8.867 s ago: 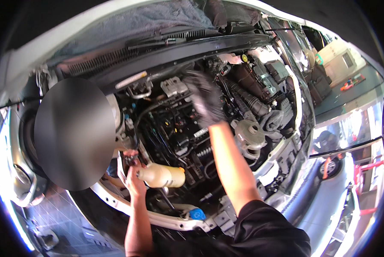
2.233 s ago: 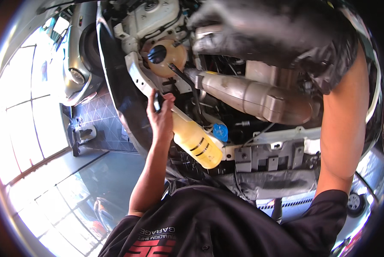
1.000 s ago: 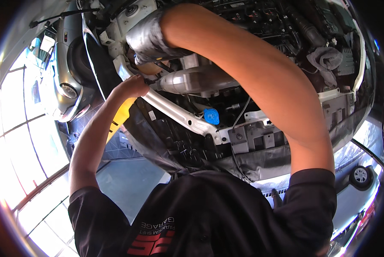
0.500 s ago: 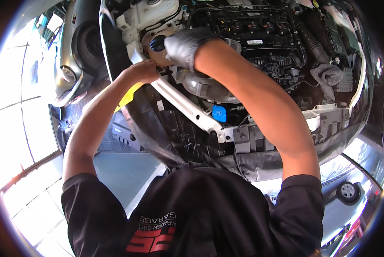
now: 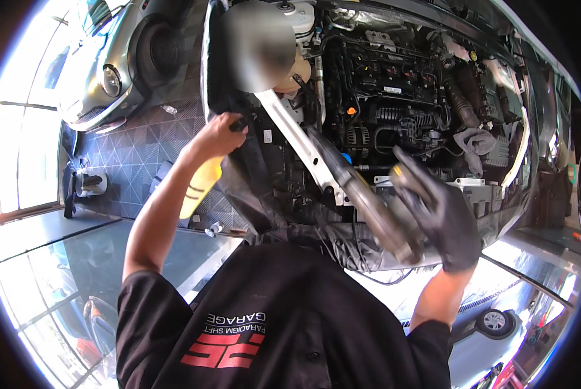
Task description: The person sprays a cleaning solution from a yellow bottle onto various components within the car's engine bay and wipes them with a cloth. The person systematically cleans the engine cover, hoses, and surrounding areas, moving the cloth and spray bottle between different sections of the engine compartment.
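My left hand (image 5: 224, 135), bare, is closed round the black trigger head of a yellow spray bottle (image 5: 203, 185) at the car's left front edge. On the right, my black-gloved right hand (image 5: 441, 217) is over the front of the engine bay. Its fingers are at a long grey-brown plastic duct (image 5: 368, 211), which tilts across the white front frame bar (image 5: 291, 133). The duct's near end is smeared by motion, and its exact grip is partly hidden. A tan reservoir (image 5: 297, 72) shows at the far left of the bay, partly covered by a blurred patch.
The engine (image 5: 394, 78) fills the middle of the bay. A grey cloth (image 5: 477, 149) lies at its right side. A dark cover (image 5: 251, 201) drapes over the car's front edge. Another car (image 5: 112, 74) stands at the left on a tiled floor (image 5: 118, 149).
My right hand has moved from the reservoir to the near right, and the duct has come out of its place by the engine. My left hand has drawn back with the bottle. The view has shifted.
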Demonstrator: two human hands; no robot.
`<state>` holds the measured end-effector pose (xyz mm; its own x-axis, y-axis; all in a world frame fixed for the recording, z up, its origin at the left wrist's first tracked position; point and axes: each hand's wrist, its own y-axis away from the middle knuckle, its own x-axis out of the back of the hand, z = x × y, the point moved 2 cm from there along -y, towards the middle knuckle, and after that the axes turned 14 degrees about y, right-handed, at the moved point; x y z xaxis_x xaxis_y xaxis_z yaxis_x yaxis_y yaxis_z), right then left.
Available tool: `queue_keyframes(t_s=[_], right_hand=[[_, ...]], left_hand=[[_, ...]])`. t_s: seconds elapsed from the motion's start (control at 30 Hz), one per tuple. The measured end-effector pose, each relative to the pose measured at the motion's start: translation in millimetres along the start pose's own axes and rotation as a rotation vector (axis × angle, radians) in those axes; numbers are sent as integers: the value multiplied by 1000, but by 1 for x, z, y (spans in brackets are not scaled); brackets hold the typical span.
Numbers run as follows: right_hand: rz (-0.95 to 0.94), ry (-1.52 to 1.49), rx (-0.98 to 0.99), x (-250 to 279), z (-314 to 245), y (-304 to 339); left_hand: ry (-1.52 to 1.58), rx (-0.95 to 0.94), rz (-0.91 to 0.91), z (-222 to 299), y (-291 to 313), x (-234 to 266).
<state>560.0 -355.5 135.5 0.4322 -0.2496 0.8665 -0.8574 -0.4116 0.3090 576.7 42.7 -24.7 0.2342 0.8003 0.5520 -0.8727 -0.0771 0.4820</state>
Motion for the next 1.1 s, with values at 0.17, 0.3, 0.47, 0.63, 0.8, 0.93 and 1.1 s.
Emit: queue_keyframes(t_s=[0.17,0.3,0.47,0.63,0.8,0.93,1.1], right_hand=[[121,-1,60,-6,0,101],[80,29,77,-37,-26,109],[256,28,47,-84,-79,84],[386,-115,-35,-112,-108,78],[160,-149,-295,-108,-110,135],[321,-210,-486,-115,-106,176],[565,-615,-680,-138,-94,167]], left_hand=[[198,-29,-24,-68,40,-28],[330,-125,165,-134,49,-47],[304,-270,151,-96,57,-46],[214,-498,88,-108,23,-50],[259,-297,-136,-70,42,-25],[294,-485,-218,-67,27,-24],[354,-546,-196,-29,23,-4]])
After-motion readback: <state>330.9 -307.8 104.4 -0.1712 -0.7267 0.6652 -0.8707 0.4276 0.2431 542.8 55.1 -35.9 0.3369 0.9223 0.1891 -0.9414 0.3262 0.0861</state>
